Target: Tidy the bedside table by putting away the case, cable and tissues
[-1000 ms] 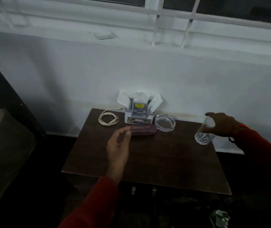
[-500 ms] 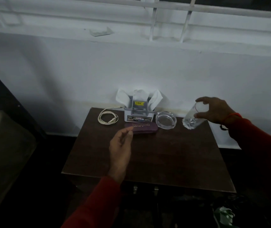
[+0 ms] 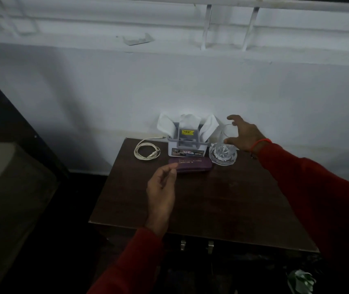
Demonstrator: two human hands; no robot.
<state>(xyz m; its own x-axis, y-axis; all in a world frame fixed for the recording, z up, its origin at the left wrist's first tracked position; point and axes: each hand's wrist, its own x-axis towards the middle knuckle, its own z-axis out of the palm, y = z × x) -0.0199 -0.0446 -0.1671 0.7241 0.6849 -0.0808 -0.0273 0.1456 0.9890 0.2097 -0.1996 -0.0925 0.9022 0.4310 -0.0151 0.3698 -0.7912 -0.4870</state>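
Note:
A purple case (image 3: 192, 165) lies at the back of the dark wooden bedside table (image 3: 211, 206), in front of a white and grey holder (image 3: 187, 148) stuffed with white tissues (image 3: 166, 124). A coiled white cable (image 3: 147, 150) rests left of the holder. My left hand (image 3: 162, 189) hovers over the table with loosely curled fingers and nothing in it, its fingertips just left of the case. My right hand (image 3: 246, 135) grips a clear drinking glass (image 3: 226, 135), which stands tilted on a glass ashtray (image 3: 223, 157) right of the holder.
The table stands against a white wall below a window sill carrying a small clear object (image 3: 137, 39). A dark bed frame (image 3: 16, 128) fills the left side. Metal latches (image 3: 196, 245) hang under the table's front edge. A crumpled item (image 3: 301, 282) lies on the floor at lower right.
My right hand has carried the glass leftward from the table's right edge to the ashtray beside the tissue holder. My left hand has barely moved.

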